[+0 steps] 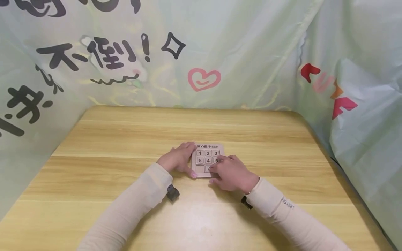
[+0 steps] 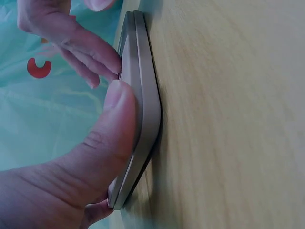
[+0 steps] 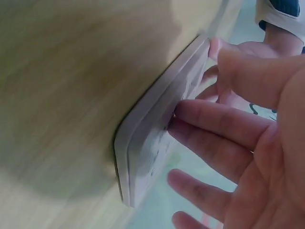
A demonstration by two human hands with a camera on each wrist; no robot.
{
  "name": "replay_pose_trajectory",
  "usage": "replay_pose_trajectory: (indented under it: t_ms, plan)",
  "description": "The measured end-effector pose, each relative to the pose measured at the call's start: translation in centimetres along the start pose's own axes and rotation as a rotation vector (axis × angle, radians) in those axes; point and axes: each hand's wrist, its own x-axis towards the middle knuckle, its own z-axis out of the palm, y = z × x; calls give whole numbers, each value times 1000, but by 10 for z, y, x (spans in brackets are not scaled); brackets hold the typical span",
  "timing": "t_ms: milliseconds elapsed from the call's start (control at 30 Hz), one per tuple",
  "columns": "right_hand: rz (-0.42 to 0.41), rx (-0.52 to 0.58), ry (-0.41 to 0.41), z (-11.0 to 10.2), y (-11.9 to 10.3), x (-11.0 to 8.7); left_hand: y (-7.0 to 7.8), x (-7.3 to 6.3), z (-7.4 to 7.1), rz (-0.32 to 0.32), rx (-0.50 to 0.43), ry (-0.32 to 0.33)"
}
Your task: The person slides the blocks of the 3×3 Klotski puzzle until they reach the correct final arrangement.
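A flat, light-coloured sliding number puzzle (image 1: 200, 173) lies on the table, with printed characters along its top. Square tiles (image 1: 208, 160) show 1, 2, 3, then 5, 4, 6, with a 7 below and a gap at lower left. My left hand (image 1: 180, 158) holds the puzzle's left side, thumb (image 2: 112, 129) at the near corner and fingers at the far one. My right hand (image 1: 233, 174) reaches over from the right. Two of its fingertips (image 3: 183, 109) touch the tile face near the 7 and 6, its other fingers spread apart. It hides the lower right tiles.
The wood-grain table (image 1: 125, 132) extends around the puzzle. A pale green printed curtain (image 1: 245, 52) hangs behind it and along both sides. Both sleeves are beige, with a dark strap device (image 1: 172, 192) at the left wrist and another (image 1: 246, 202) at the right.
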Motion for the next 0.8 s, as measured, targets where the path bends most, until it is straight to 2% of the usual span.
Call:
replay_pose_trajectory:
  t_ms: [233, 367, 433, 600, 800]
  plan:
    - [-63, 56, -25, 7, -2, 14, 0, 0, -1, 3, 10, -6]
    - [-99, 59, -34, 6, -2, 13, 0, 0, 0, 7, 4, -4]
    - [-92, 57, -23, 4, 0, 10, 0, -1, 0, 3, -1, 1]
    - [-5, 49, -18, 4, 4, 10, 0, -1, -1, -2, -9, 6]
    - [-71, 97, -97, 9, 2, 15, 0, -1, -1, 9, -11, 9]
